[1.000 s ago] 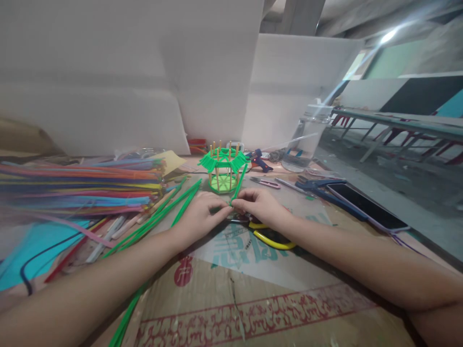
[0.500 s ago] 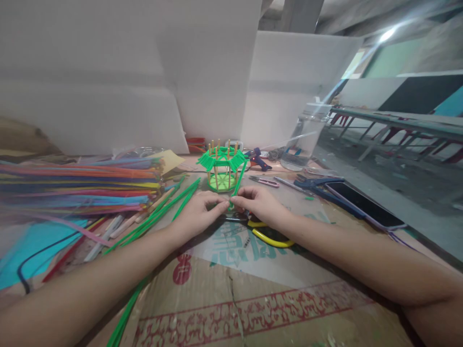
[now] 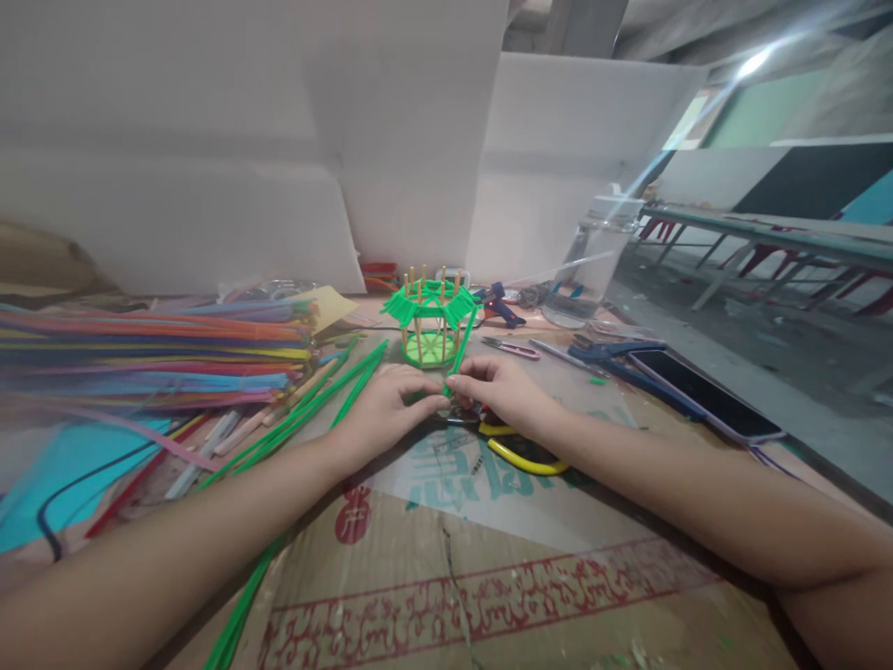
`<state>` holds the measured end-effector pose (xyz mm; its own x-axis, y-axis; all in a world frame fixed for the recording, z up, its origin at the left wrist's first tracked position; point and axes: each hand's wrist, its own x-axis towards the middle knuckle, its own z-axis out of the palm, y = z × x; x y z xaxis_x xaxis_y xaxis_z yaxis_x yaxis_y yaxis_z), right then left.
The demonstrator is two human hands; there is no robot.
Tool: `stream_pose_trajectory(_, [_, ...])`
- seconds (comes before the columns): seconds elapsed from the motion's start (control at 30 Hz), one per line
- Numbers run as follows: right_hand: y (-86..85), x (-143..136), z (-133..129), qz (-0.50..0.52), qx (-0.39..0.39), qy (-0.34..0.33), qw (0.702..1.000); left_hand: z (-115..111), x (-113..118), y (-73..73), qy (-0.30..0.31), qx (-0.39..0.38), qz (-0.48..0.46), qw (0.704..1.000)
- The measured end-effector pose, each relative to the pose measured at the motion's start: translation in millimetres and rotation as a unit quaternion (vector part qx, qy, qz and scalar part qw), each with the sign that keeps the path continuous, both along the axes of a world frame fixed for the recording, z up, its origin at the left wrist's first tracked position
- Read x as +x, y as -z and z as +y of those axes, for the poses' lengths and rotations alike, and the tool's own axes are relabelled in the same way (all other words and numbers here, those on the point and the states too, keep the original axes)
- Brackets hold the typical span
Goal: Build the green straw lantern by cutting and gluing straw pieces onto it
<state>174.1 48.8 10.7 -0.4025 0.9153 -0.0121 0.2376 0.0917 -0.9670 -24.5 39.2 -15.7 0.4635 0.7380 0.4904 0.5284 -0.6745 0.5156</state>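
A green strip [image 3: 466, 341] rises from between my hands at the centre of the view. My right hand [image 3: 497, 386] pinches its lower part between thumb and fingertips. Close beside it, my left hand [image 3: 405, 400] has its thumb and fingers pressed together on the strip's lower end. Just behind them stands a small pavilion-like model [image 3: 429, 349], with a green roof, thin wooden posts and a round green base. Yellow-handled pliers [image 3: 526, 458] lie partly under my right hand. More green strips [image 3: 307, 409] lie left of my left hand.
Bundles of coloured strips [image 3: 153, 344] cover the left side. A glue gun [image 3: 500, 307], small snips [image 3: 512, 348] and a clear bottle [image 3: 586, 265] are at the back. A phone [image 3: 704, 395] lies on the right, near the table edge. White boards [image 3: 411, 140] stand behind.
The fingertips of my left hand have moved slightly right, closer to my right hand. The strip remains between my hands, and the view has shifted a little.
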Motion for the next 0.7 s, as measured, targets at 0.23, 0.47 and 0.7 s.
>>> stream_pose_trajectory(0.23, [0.4,-0.2,-0.5,-0.005,0.004,-0.009,1.000,-1.8,1.9,-4.3,-0.001,-0.003,-0.002,1.000])
stream_pose_trajectory(0.47, [-0.5,-2.8,-2.5,-0.003,0.025,-0.014,1.000,-3.2,3.6,-6.1,-0.005,0.002,-0.013,1.000])
stream_pose_trajectory(0.7, [-0.9,-3.2,-2.9,-0.019,0.018,-0.002,1.000,-2.8,3.4,-6.6,-0.004,-0.012,-0.025,1.000])
